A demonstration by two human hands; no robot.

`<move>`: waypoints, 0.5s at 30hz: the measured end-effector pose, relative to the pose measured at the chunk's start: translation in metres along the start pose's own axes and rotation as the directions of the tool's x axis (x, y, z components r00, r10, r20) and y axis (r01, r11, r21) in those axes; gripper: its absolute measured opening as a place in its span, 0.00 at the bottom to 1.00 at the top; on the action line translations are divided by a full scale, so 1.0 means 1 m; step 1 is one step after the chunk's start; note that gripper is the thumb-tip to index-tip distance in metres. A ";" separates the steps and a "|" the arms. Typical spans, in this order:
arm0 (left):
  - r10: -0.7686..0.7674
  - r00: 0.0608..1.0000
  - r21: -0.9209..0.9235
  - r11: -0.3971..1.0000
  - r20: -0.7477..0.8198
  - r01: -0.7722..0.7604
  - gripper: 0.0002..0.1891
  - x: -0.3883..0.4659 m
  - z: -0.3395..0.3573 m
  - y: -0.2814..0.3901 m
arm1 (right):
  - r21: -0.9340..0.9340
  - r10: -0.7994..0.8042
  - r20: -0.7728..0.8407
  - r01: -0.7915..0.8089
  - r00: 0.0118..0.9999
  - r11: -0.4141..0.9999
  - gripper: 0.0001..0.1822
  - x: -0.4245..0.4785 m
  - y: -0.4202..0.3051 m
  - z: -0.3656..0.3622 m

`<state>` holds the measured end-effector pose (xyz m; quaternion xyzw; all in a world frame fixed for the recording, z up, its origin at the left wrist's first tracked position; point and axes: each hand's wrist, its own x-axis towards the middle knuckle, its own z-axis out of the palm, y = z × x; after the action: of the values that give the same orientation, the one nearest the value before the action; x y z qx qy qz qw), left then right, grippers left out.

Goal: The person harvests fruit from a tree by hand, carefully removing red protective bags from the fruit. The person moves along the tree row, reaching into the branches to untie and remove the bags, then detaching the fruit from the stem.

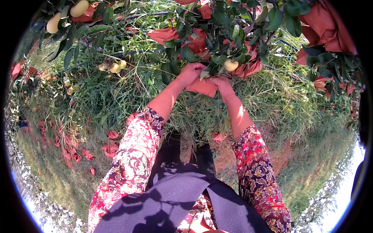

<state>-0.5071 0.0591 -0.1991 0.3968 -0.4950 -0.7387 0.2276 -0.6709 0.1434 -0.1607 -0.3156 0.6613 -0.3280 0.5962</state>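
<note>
Both my hands are at a red paper fruit bag (202,87) hanging low among the leaves of a fruit tree. My left hand (191,73) pinches around its upper left side, fingers partly hidden by leaves. My right hand (223,84) grips the bag's right edge, thumb toward the middle. Whether a fruit is inside the bag cannot be seen. Just above my right hand hangs a bare pale yellow fruit, apparently an apple (230,65). Crumpled red paper (248,69) sits right of that fruit.
More red paper bags (164,35) hang on the leafy branches, with large ones (329,29) at the upper right. Pale fruits (79,8) hang upper left, and a small cluster (115,68) lower down. Red paper scraps (110,149) lie on the grass (122,93). Dark hoses or wires cross behind.
</note>
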 end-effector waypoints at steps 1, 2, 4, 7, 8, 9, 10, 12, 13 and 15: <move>0.004 1.000 0.033 0.999 -0.006 -0.004 0.10 0.000 0.001 0.000 | -0.024 -0.002 0.089 0.004 0.996 1.000 0.25 0.000 0.001 -0.002; 0.008 1.000 0.065 0.998 -0.012 -0.007 0.09 0.000 0.002 0.001 | -0.123 -0.077 0.081 0.086 0.994 0.989 0.25 0.001 0.002 -0.001; 0.022 1.000 0.132 0.991 -0.015 -0.019 0.08 -0.002 0.006 0.006 | -0.316 -0.224 0.084 0.239 0.971 0.918 0.26 0.001 0.002 0.003; 0.042 0.999 0.211 0.977 -0.007 -0.040 0.07 -0.007 0.005 0.005 | 0.127 0.034 -0.192 -0.010 0.981 0.992 0.20 0.000 -0.004 0.012; 0.040 0.999 0.220 0.975 0.003 -0.040 0.06 -0.007 0.003 0.004 | 0.181 0.068 -0.219 -0.028 0.973 0.983 0.19 -0.001 -0.007 0.013; 0.037 0.999 0.228 0.973 0.019 -0.041 0.06 -0.007 0.002 0.004 | 0.234 0.103 -0.248 -0.044 0.963 0.971 0.17 -0.003 -0.014 0.012; 0.025 1.000 0.170 0.985 0.001 -0.025 0.06 -0.008 0.002 0.003 | 0.287 0.140 -0.275 -0.058 0.951 0.956 0.16 -0.004 -0.017 0.012; 0.000 1.000 0.051 0.999 -0.027 0.001 0.06 -0.009 0.006 0.002 | 0.387 0.126 -0.204 -0.038 0.971 0.921 0.14 0.001 -0.008 0.007; -0.011 0.999 0.031 0.999 -0.034 0.012 0.06 -0.009 0.007 0.002 | 0.435 0.115 -0.171 -0.029 0.979 0.900 0.13 0.004 -0.002 0.002; -0.035 0.998 -0.009 0.999 -0.053 0.034 0.07 -0.010 0.008 0.001 | 0.456 0.081 -0.075 -0.038 0.994 0.889 0.12 0.007 0.005 -0.005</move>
<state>-0.5076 0.0705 -0.1930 0.4239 -0.4787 -0.7338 0.2296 -0.6768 0.1405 -0.1687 -0.1320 0.6024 -0.4692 0.6321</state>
